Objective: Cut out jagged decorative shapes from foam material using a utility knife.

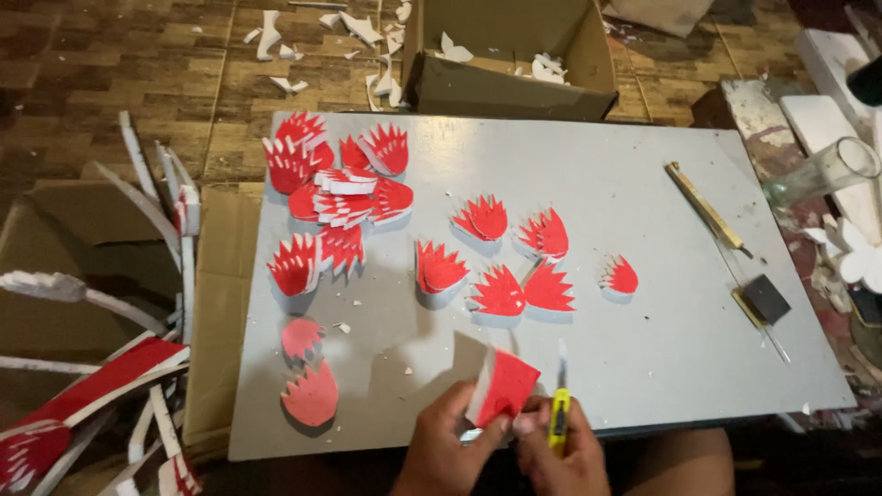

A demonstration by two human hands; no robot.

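Brown tiled floor fills the upper left of the frame, littered with white scraps. Over it, a grey board spans the centre, its right half mostly bare, its near edge at the bottom. An open cardboard box sits against the board's far edge. Foam offcuts pile at lower left. Finished red spiky pieces crowd the board's upper left and middle. A glass bottle lies at right, beside a thin stick. At bottom centre, the left hand grips a red-faced foam piece; the right hand clasps a yellow cutter beside it.
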